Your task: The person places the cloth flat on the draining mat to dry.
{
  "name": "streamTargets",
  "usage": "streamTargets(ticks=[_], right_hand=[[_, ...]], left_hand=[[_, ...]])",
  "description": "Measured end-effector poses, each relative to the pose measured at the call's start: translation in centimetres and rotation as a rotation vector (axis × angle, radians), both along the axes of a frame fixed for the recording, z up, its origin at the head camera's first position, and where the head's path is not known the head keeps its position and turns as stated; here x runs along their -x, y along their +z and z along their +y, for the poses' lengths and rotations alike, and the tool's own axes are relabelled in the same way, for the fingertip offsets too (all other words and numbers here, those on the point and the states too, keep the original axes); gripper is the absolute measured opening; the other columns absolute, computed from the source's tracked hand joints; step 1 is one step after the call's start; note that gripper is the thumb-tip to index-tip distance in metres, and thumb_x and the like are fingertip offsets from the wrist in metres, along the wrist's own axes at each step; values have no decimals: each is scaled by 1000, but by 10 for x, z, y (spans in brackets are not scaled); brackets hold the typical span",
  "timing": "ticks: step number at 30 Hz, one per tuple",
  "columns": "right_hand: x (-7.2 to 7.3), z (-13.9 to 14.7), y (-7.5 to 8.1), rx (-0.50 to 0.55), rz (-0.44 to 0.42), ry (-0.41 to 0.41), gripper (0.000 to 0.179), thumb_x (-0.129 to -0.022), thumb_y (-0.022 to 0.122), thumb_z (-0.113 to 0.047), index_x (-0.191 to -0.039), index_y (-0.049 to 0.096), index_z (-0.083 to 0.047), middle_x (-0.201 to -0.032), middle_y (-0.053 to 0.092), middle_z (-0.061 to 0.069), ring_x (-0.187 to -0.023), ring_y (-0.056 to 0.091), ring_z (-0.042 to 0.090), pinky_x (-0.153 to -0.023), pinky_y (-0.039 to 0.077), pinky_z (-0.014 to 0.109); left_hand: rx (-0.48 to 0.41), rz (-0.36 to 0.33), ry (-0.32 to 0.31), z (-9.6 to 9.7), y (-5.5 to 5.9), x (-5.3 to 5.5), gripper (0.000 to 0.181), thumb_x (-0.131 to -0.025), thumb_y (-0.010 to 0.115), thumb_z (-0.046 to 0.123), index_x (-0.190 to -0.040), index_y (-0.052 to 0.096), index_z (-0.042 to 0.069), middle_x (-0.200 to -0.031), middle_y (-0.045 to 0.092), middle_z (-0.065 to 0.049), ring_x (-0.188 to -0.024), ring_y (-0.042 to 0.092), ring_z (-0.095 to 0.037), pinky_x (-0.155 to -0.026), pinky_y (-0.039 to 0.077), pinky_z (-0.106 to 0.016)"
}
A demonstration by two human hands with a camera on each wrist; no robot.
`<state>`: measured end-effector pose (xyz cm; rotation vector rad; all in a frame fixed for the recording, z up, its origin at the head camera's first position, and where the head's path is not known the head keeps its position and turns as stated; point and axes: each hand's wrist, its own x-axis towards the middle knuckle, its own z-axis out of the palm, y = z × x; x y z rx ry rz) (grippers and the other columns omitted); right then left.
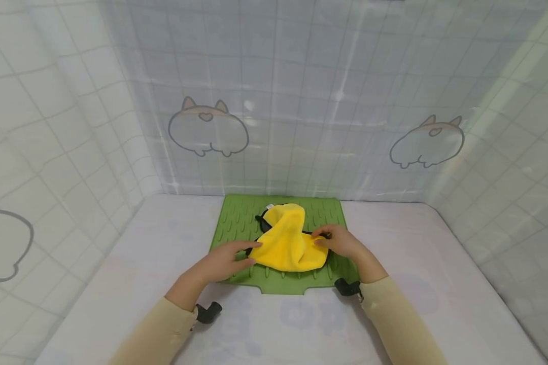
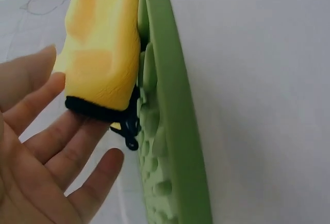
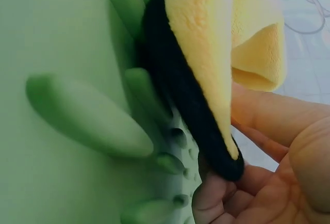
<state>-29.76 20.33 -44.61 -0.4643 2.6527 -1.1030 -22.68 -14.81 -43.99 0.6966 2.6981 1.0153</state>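
Observation:
A crumpled yellow plush cloth (image 1: 285,241) with black edging lies on a green ridged mat (image 1: 329,208), its middle raised in a fold. My left hand (image 1: 224,261) is at the cloth's left side, fingers fairly straight. Two of its fingers reach under the black border (image 2: 98,109) in the left wrist view, while the thumb and forefinger lie along the yellow side. At the right edge my right hand (image 1: 342,241) pinches the cloth. The right wrist view shows its thumb on the yellow face and curled fingers (image 3: 214,195) beneath the black rim (image 3: 232,167).
The mat has a tab (image 1: 283,290) on its near side and rests on a pale table (image 1: 292,329). Behind and on both sides stand white gridded curtains (image 1: 297,101) with dog drawings. A black wrist mount (image 1: 208,313) sits on each forearm.

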Motion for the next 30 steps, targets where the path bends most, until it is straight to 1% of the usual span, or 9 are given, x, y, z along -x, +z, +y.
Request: streamTargets(ticks=[4, 8, 13, 17, 20, 22, 25, 29, 30], right_hand=[[-1, -4, -3, 3, 20, 29, 20, -98, 67, -16, -115, 75, -10, -126, 67, 9, -122, 57, 31, -96, 51, 44], [-3, -8, -6, 3, 19, 24, 20, -99, 65, -15, -116, 75, -11, -126, 67, 9, -124, 56, 31, -95, 51, 43], [-2, -8, -5, 4, 10, -58, 22, -100, 64, -16, -120, 73, -14, -131, 64, 8, -131, 51, 32, -102, 47, 48], [-2, -5, -2, 47, 34, -120, 25, -100, 64, -17, -123, 72, -13, -134, 63, 11, -132, 50, 33, -100, 48, 47], [-3, -4, -1, 95, 68, -159, 27, -100, 65, -18, -125, 71, -10, -134, 63, 12, -129, 53, 32, -95, 51, 43], [-3, -3, 1, 137, 85, -179, 29, -100, 64, -17, -127, 69, -7, -134, 62, 15, -121, 58, 31, -88, 54, 38], [-4, -1, 3, 195, 115, -235, 32, -101, 63, -17, -130, 67, -6, -132, 62, 17, -100, 63, 26, -75, 53, 30], [-5, 2, 6, 290, 145, -328, 34, -101, 63, -17, -133, 65, -5, -133, 60, 19, -73, 53, 15, -63, 48, 24], [-6, 2, 8, 303, 153, -347, 35, -100, 64, -19, -133, 65, -5, -125, 63, 22, -66, 50, 13, -59, 47, 24]], left_hand=[[-12, 58, 14, 7, -2, 1, 41, -100, 64, 27, -141, 59, 22, -143, 57, -3, -134, 50, -31, -108, 42, -53], [-5, 85, 84, 10, -4, 0, 42, -99, 65, 24, -141, 59, 19, -143, 56, -4, -128, 56, -30, -104, 47, -49], [16, 111, 168, 11, -5, 3, 46, -98, 67, 23, -143, 57, 19, -146, 51, -4, -117, 61, -27, -94, 53, -45], [17, 135, 207, 11, -3, 6, 50, -98, 68, 22, -146, 54, 18, -149, 48, -6, -107, 61, -23, -82, 55, -39], [4, 155, 233, 10, -2, 7, 52, -98, 68, 21, -147, 52, 18, -151, 45, -8, -101, 60, -19, -73, 53, -34], [-8, 179, 248, 9, -1, 8, 52, -98, 67, 21, -148, 52, 17, -151, 45, -8, -98, 59, -18, -69, 51, -31], [-41, 215, 272, 6, 0, 10, 52, -98, 67, 19, -148, 50, 15, -149, 46, -8, -95, 58, -18, -66, 49, -30], [-77, 255, 315, 3, 1, 11, 54, -98, 67, 16, -149, 49, 12, -148, 46, -11, -90, 58, -18, -63, 49, -30], [-86, 260, 326, 3, 1, 12, 54, -98, 67, 16, -149, 48, 11, -149, 46, -12, -88, 57, -18, -62, 49, -30]])
